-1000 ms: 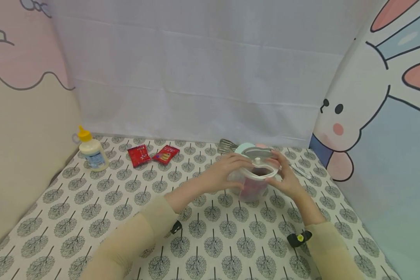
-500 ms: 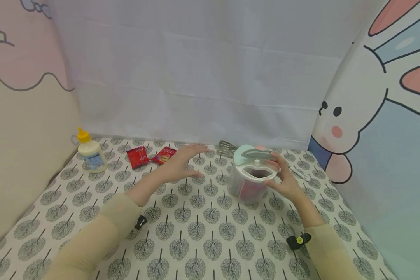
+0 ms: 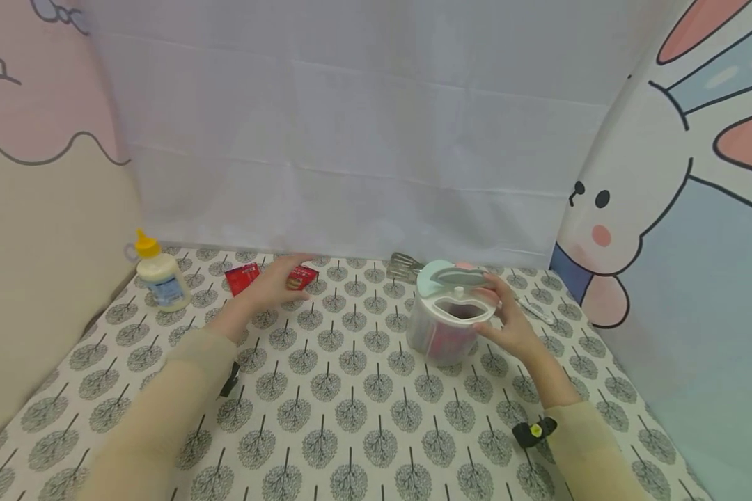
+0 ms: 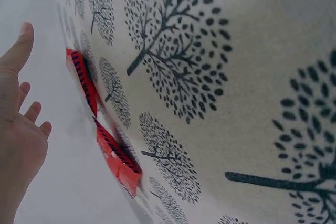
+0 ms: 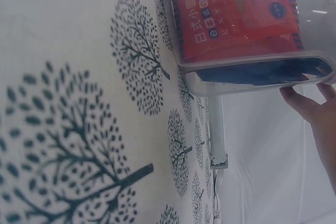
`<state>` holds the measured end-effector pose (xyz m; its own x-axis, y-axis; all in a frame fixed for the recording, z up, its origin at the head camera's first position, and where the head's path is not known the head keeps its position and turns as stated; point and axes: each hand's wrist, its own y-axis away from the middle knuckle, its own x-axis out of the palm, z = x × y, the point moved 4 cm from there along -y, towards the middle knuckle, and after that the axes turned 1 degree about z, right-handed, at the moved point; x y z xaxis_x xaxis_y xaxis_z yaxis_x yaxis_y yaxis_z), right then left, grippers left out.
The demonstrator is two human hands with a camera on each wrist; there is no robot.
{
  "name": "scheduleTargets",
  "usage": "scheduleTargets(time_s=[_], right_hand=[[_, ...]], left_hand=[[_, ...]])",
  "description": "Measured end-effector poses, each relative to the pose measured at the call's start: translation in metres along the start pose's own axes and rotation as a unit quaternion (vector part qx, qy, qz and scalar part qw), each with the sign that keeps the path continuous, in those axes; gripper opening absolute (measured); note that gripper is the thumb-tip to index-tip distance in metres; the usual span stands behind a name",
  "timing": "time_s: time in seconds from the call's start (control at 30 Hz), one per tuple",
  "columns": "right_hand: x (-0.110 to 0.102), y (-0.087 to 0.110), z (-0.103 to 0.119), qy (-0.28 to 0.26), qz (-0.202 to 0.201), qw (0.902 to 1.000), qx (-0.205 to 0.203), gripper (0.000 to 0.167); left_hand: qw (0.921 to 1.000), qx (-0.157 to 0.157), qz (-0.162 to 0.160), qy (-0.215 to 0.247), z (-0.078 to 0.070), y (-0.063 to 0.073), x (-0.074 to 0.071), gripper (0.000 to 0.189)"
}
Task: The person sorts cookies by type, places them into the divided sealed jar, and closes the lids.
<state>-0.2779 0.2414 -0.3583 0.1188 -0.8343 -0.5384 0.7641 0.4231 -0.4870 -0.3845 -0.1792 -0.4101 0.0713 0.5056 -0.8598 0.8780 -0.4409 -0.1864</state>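
Observation:
A clear round food container (image 3: 435,341) with compartments stands on the table at the right, its grey lid (image 3: 460,277) tilted up over an opening. My right hand (image 3: 510,327) grips the container's side, fingers at the raised lid and thumb at the rim. Through the clear wall, the right wrist view shows a red biscuit packet (image 5: 236,19) inside. My left hand (image 3: 269,284), fingers spread and holding nothing, hovers at two red packets, a left packet (image 3: 241,277) and a right packet (image 3: 302,277), partly covering both in the head view.
A squeeze bottle (image 3: 163,278) with a yellow cap stands at the back left. Behind the container lie a slotted metal turner (image 3: 404,267) and a slim white tool (image 3: 535,309). A white curtain (image 3: 351,139) closes off the back.
My left hand has left the container and travelled left to the red packets. The right hand stays at the container, whose grey lid remains raised.

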Motion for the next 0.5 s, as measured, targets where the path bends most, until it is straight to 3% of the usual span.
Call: scheduleTargets(time_s=[0.23, 0.5], right_hand=[[0.001, 0.000, 0.000, 0.013, -0.002, 0.9999, 0.003, 0.089], [0.000, -0.001, -0.001, 0.019, -0.003, 0.9998, -0.009, 0.089]], left_hand=[[0.9973, -0.059, 0.036, -0.028, 0.036, -0.005, 0.010, 0.084], [0.9933, -0.095, 0.064, -0.014, 0.045, -0.009, 0.016, 0.089]])
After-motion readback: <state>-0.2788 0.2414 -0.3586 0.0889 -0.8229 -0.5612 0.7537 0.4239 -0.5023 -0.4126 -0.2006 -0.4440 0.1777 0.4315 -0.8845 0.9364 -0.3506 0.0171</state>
